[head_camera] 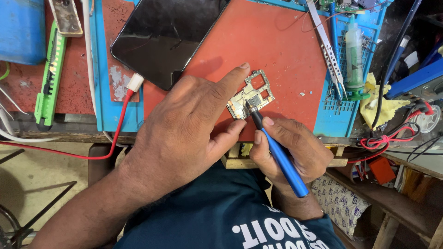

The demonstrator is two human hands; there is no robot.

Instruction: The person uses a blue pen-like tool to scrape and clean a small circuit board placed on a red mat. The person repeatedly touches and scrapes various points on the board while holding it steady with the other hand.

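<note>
A small phone circuit board with metal shields lies on the red work mat. My left hand rests over the mat, its index fingertip on the board's upper left edge and the thumb near its lower left corner. My right hand grips a blue-handled tool like a pen. The tool's dark tip touches the middle of the board.
A black smartphone lies screen-up at the mat's upper left, with a red-and-white cable plugged in. Tweezers and a flux syringe lie on the blue tray at right. A green utility knife sits far left. Tangled wires crowd the right edge.
</note>
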